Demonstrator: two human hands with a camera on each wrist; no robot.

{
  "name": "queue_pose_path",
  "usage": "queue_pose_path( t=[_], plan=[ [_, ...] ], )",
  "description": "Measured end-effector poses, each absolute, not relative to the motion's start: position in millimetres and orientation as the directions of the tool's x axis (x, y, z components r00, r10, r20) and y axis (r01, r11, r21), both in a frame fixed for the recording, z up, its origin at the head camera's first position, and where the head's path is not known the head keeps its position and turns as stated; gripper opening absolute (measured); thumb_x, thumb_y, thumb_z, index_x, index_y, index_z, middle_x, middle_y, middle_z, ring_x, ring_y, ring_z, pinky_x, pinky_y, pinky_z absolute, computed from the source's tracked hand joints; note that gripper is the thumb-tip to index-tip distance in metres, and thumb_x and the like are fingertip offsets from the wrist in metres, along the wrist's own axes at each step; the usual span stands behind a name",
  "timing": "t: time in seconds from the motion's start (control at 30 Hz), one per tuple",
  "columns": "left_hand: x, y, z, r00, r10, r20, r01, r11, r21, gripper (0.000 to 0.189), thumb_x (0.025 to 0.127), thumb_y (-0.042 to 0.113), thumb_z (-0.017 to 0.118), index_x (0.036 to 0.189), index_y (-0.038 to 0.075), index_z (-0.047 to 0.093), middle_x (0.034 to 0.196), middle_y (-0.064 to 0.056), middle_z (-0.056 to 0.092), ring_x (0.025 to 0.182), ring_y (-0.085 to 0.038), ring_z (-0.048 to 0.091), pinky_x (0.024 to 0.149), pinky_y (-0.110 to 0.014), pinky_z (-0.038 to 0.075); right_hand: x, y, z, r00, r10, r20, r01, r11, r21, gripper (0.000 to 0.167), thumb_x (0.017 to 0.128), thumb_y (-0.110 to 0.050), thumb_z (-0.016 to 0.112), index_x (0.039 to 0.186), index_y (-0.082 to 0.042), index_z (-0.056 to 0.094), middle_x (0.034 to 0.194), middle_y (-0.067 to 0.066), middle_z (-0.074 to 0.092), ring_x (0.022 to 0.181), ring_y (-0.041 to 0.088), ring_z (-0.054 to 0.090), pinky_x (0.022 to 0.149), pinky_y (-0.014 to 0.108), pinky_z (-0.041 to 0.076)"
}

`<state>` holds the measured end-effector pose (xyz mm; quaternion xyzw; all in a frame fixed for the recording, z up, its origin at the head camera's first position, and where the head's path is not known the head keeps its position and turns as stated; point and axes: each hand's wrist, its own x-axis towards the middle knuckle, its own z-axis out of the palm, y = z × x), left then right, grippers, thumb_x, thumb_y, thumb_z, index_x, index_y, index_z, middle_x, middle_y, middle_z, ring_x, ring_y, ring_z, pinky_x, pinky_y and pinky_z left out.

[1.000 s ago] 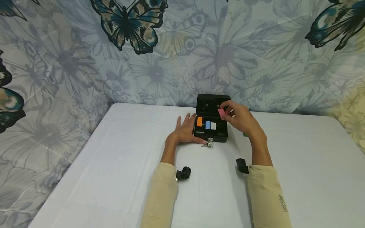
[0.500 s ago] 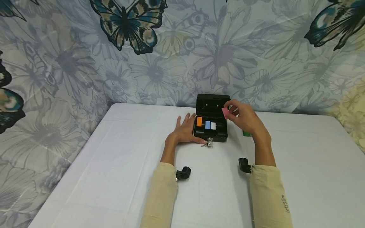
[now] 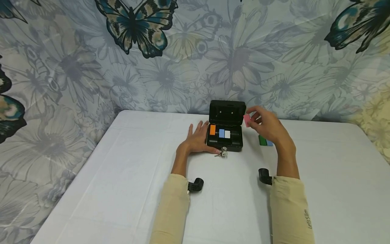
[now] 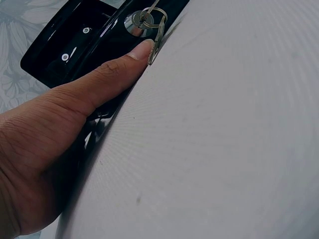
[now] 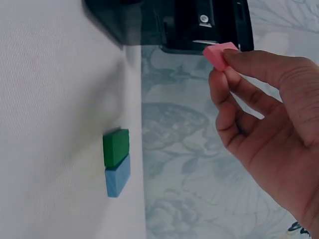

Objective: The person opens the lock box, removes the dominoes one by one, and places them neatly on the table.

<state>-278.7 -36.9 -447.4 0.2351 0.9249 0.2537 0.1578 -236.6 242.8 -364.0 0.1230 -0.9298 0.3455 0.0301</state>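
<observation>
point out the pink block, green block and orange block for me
Pink block [image 5: 216, 57]: right wrist view, its uncovered part.
Green block [image 5: 117, 148]: right wrist view, visible middle.
Orange block [image 3: 212, 129]: head view, visible middle.

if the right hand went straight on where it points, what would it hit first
The right hand would probably meet the open lid of the black box, pink block leading, though depth is unclear.

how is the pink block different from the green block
The pink block is pink, the green block dark green.
The pink block is off the table, in the grip of the right hand; the green block rests on it.
The pink block has no other block beside it, while the green block sits against a blue block.
Both are small, plain, single-colour blocks, and neither lies in the box.
</observation>
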Motion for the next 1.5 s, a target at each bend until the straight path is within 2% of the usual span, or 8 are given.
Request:
queue_pose_path(
  t=[0.1,0.33,0.67,1.03,1.27,1.5],
  plan=[
    [-278.4,-37.2,-447.2,-0.841,0.515,-0.168,0.356,0.759,0.546,0.133,0.076,0.062,0.084,0.170,0.013,0.003,0.179,-0.003,0.004,0.167,-0.023,-0.007,0.133,-0.050,-0.016,-235.8,245.8,-363.9,-0.970,-0.198,0.141,-0.243,0.735,-0.634,0.034,0.102,-0.005,0.061,0.135,0.002,0.056,0.108,0.027,0.068,0.101,0.043,0.071,0.087,0.050,0.056],
    [-278.1,-36.8,-445.7,-0.840,0.515,-0.171,0.353,0.759,0.547,0.132,0.077,0.061,0.084,0.170,0.013,0.002,0.179,-0.004,0.003,0.167,-0.024,-0.007,0.133,-0.052,-0.016,-235.1,256.6,-364.2,-0.976,-0.182,0.123,-0.218,0.750,-0.624,0.033,0.103,-0.008,0.062,0.134,0.000,0.057,0.109,0.027,0.070,0.101,0.041,0.071,0.084,0.042,0.054],
    [-286.1,-35.4,-457.8,-0.842,0.508,-0.181,0.346,0.767,0.541,0.134,0.076,0.062,0.083,0.170,0.016,-0.001,0.180,-0.001,0.000,0.167,-0.021,-0.011,0.132,-0.049,-0.021,-231.1,274.1,-366.5,-0.988,-0.138,0.077,-0.156,0.778,-0.609,0.034,0.103,-0.007,0.059,0.136,0.002,0.056,0.110,0.028,0.068,0.103,0.044,0.071,0.080,0.040,0.054],
    [-292.3,-35.1,-465.0,-0.843,0.505,-0.186,0.342,0.769,0.541,0.140,0.072,0.068,0.084,0.170,0.019,-0.001,0.180,0.001,0.000,0.167,-0.020,-0.011,0.132,-0.050,-0.020,-227.6,293.5,-370.9,-0.998,-0.068,0.004,-0.058,0.824,-0.564,0.038,0.101,-0.007,0.058,0.137,0.003,0.056,0.115,0.032,0.064,0.104,0.044,0.063,0.079,0.046,0.051],
    [-290.8,-35.0,-463.1,-0.842,0.506,-0.186,0.345,0.772,0.534,0.139,0.072,0.067,0.085,0.170,0.019,-0.002,0.179,0.002,-0.001,0.166,-0.019,-0.012,0.131,-0.050,-0.021,-225.7,302.4,-372.9,-0.994,-0.053,-0.095,0.005,0.854,-0.520,0.041,0.101,-0.010,0.056,0.140,0.003,0.052,0.122,0.035,0.060,0.109,0.047,0.057,0.086,0.057,0.053],
    [-288.8,-35.6,-460.6,-0.838,0.511,-0.192,0.347,0.771,0.534,0.137,0.075,0.066,0.083,0.170,0.017,-0.003,0.180,0.001,-0.002,0.166,-0.020,-0.013,0.131,-0.049,-0.021,-221.4,317.9,-376.6,-0.984,-0.036,-0.172,0.056,0.864,-0.501,0.045,0.098,-0.010,0.058,0.140,0.006,0.050,0.123,0.038,0.060,0.106,0.049,0.060,0.081,0.055,0.054]
  ],
)
